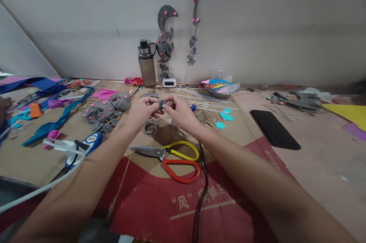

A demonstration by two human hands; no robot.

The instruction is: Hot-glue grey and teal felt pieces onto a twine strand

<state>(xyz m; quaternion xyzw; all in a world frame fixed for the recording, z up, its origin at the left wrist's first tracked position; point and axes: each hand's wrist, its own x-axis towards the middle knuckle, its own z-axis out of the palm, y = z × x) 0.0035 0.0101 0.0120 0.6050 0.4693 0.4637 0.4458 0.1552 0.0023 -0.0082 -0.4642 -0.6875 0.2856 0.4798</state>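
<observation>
Above the cardboard, my left hand (143, 111) and my right hand (181, 113) meet with their fingertips pinched together. Between them is a small dark grey piece (161, 103), perhaps felt; the fingers cover much of it, so its shape is unclear. Just below my left hand stands a small clear jar (151, 127) with brownish bits in it. Large scissors (160, 153) with one yellow and one red handle lie between my forearms, blades pointing left. To the left of my left hand is a heap of grey felt pieces with pink dots (103, 113).
A bottle (147, 69) and small white digital clock (169, 82) stand by the wall. Grey moon decorations (166, 16) hang there. Turquoise flowers (225, 115) and a black phone (274, 129) lie right. A black cord (203, 182) crosses the red-printed cardboard (148, 205).
</observation>
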